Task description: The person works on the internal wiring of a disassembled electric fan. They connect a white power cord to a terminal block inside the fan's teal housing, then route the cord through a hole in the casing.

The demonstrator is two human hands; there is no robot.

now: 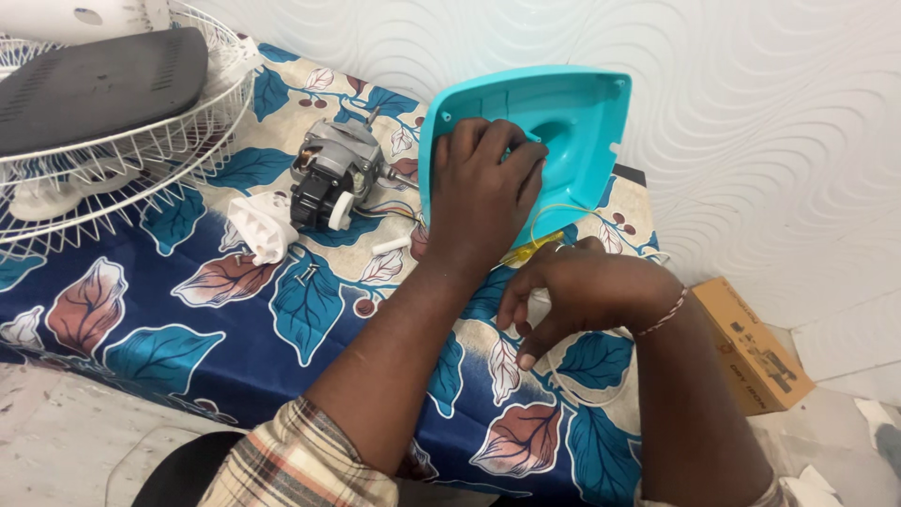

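My left hand (483, 192) grips the edge of a turquoise plastic iron housing (577, 122), which stands tilted on the table with its hollow inside facing me. My right hand (577, 286) is curled just below it, fingers pinched around a thin yellow wire (549, 221) that runs from the housing; a yellow-handled tool tip (526, 252) shows between the hands. A red-and-white thread band circles my right wrist.
A small electric motor (333, 174) lies left of the housing, with a white plastic part (263, 225) and loose screws (308, 272) beside it. A white wire fan guard (141, 160) sits far left. The table wears a blue leaf-patterned cloth (169, 310). A cardboard box (755, 347) lies at right.
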